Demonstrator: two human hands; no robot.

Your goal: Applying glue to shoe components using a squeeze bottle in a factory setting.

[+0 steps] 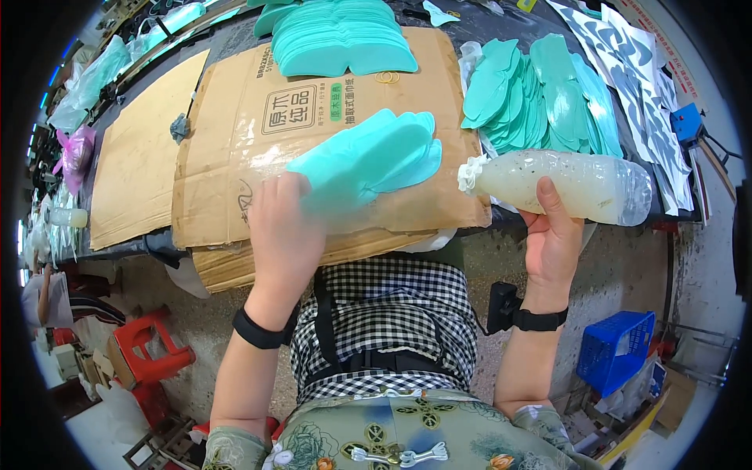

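My right hand point(552, 235) is wrapped round a clear plastic bottle point(568, 184) with cloudy pale liquid inside. The bottle lies nearly level, its white crusted nozzle point(472, 174) pointing left. At the middle of a cardboard sheet point(223, 149), several teal insole-shaped pieces point(384, 153) lie fanned over one another. My left hand point(283, 207) has its fingers closed at the near left end of these pieces, and the near edge there is smeared by motion. Its fingertips are partly hidden.
A tall stack of teal pieces point(341, 39) stands at the back of the cardboard, with yellow rubber bands point(388, 77) beside it. More teal piles point(513, 102) lie to the right, before patterned white sheets point(627, 86). A blue crate point(616, 352) and a red stool point(153, 345) are below.
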